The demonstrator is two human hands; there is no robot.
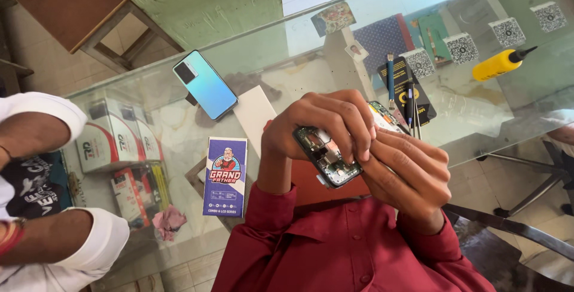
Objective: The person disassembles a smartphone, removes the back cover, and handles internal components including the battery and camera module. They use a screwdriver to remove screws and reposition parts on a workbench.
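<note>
Glass tabletop [179, 118] lies under my work. Both hands clamp an opened phone [327, 155] near my chest: left hand [323, 121] fingers pinch its top, right hand [406, 172] cradles it. I judge I'm working a part loose; steady, light pressure matters.

Opened phone [326, 157] held above the counter [179, 88] near edge, left hand [323, 121] over it, right hand [406, 169] under. Intact phone [205, 84] lies behind-left; flat box [225, 176] left; bottle [499, 64] far right; tools [402, 97] just behind the hands.
</note>
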